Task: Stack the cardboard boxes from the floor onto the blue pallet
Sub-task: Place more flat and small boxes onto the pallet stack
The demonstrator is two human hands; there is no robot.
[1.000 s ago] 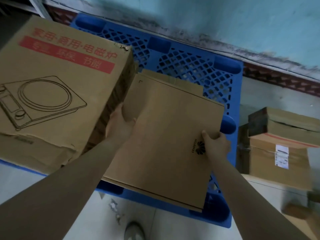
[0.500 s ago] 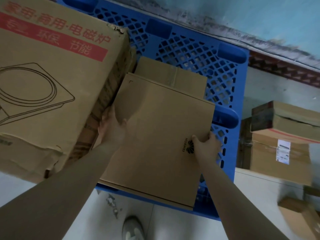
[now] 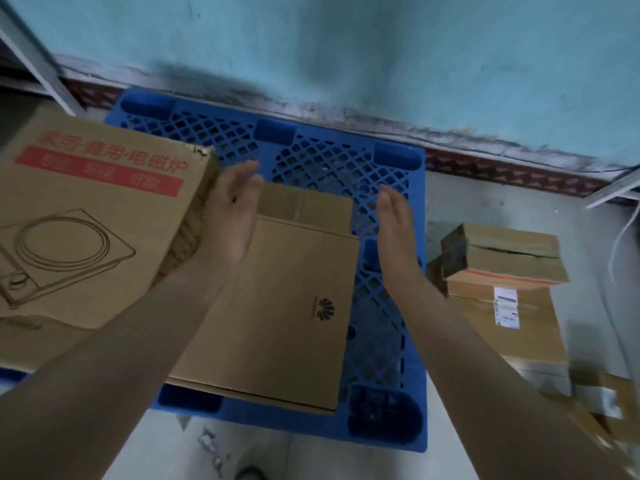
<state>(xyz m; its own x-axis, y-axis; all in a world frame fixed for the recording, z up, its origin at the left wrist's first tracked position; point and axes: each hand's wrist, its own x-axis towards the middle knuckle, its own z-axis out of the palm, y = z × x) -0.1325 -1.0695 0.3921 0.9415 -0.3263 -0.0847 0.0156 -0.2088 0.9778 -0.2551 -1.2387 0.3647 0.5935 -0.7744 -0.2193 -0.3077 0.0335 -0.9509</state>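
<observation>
Hovering open-palmed above the blue pallet (image 3: 346, 168), both hands grip nothing. The left hand (image 3: 230, 216) has its fingers extended and loosely together; the flat logo box (image 3: 277, 306) lies on the pallet below and between the two sets of fingertips. The right hand (image 3: 394, 230) is likewise flat and empty, just right of that box's edge. Left of the left fingers sits the big printed carton (image 3: 86, 220). Stacked floor boxes (image 3: 502, 261) rest right of the right fingers, off the pallet.
</observation>
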